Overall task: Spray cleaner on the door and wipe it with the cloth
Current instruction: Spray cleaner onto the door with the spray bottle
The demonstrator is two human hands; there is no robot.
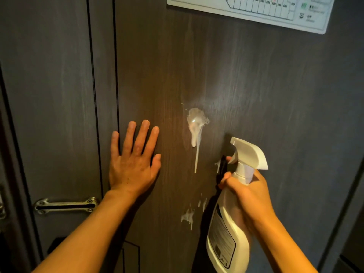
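Observation:
A dark wood-grain door (246,85) fills the view. A blob of white foam cleaner (197,123) clings to its middle and runs down in a thin streak; smaller white splashes (188,216) sit lower. My right hand (248,194) grips the neck of a white spray bottle (228,233), a finger on the trigger and the nozzle aimed at the door just right of the foam. My left hand (134,160) lies flat on the door with fingers spread, left of the foam. No cloth is in view.
A metal swing latch (66,205) is fixed to the frame at the lower left. A white floor-plan sign (254,10) hangs on the door at the top right. The dark door frame (49,95) runs down the left.

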